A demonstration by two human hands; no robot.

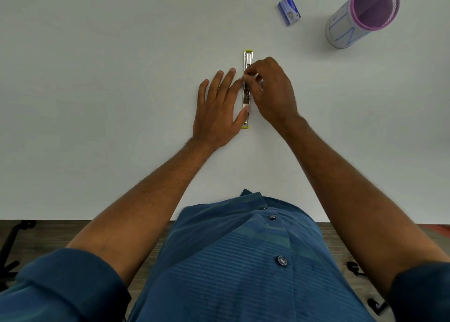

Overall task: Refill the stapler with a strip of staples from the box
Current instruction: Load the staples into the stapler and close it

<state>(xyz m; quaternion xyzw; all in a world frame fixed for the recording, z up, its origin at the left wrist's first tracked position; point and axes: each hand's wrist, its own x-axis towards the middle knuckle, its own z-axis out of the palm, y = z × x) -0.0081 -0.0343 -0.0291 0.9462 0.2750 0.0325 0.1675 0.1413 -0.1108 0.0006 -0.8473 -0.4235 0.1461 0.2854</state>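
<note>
The stapler lies flat and fully opened out on the white table, a long metal strip with yellow-green ends, running away from me. My left hand lies flat beside it on the left, thumb and index finger touching its near half. My right hand hovers over the stapler's middle with fingertips pinched together on the metal channel; whether a staple strip is between them is hidden. The blue staple box lies far off at the back right.
A tall cylindrical cup with a purple mesh rim stands at the back right, right of the box. The white table ends at its near edge just before my torso. Dark floor and chair parts show below.
</note>
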